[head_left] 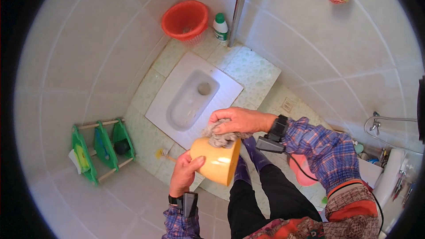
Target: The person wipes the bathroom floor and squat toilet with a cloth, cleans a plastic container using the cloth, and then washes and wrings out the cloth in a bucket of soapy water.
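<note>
My left hand [186, 172] grips a smooth yellow tub-shaped container [215, 161] by its left side, the thumb lying on its outer wall. The container is tilted above my boots, and its inside is hidden from here. In my right hand [237, 121] is a crumpled grey-beige rag [222, 138], pressed against the container's upper edge. Just beyond my left hand shows the yellow head of a small brush [162, 153]; its handle runs toward that hand, and I cannot tell whether the hand touches it.
A white squat toilet [161, 113] is set in the tiled floor. Behind it stand an orange-lined basket [185, 20] and a white bottle with a green cap [220, 28]. A green rack [104, 148] is at the left wall, a pink basin [302, 170] beside my legs, a shower hose [389, 118] at right.
</note>
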The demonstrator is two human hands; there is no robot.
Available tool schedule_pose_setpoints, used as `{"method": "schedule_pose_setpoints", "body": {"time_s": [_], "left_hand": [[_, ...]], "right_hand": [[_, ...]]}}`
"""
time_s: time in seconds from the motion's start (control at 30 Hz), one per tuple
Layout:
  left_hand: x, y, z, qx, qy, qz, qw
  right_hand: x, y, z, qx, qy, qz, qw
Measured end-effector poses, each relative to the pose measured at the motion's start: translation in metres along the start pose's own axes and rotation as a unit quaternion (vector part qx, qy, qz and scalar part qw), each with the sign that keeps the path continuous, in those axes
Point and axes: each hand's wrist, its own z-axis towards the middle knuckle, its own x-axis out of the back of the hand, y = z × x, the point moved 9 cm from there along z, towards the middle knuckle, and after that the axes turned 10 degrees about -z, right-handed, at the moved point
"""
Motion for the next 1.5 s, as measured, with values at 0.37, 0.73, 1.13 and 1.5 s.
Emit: {"method": "schedule_pose_setpoints", "body": {"time_s": [0.37,0.73,1.13,1.5], "left_hand": [[-0.051,-0.011,-0.004,-0.017,-0.048,0.226,0.973],[-0.035,-0.033,-0.002,0.047,-0.058,0.449,0.891],[-0.060,-0.038,-0.010,-0.078,-0.094,0.559,0.820],[-0.055,-0.042,-0.002,-0.266,-0.082,0.674,0.684]], "right_hand": [[-0.003,0.074,-0.036,0.014,0.197,-0.194,0.961],[-0.030,0.005,-0.076,0.069,0.269,-0.211,0.937],[-0.046,0.018,-0.055,0.066,0.174,-0.200,0.962],[-0.030,0.007,-0.049,0.166,0.103,-0.253,0.948]]}}
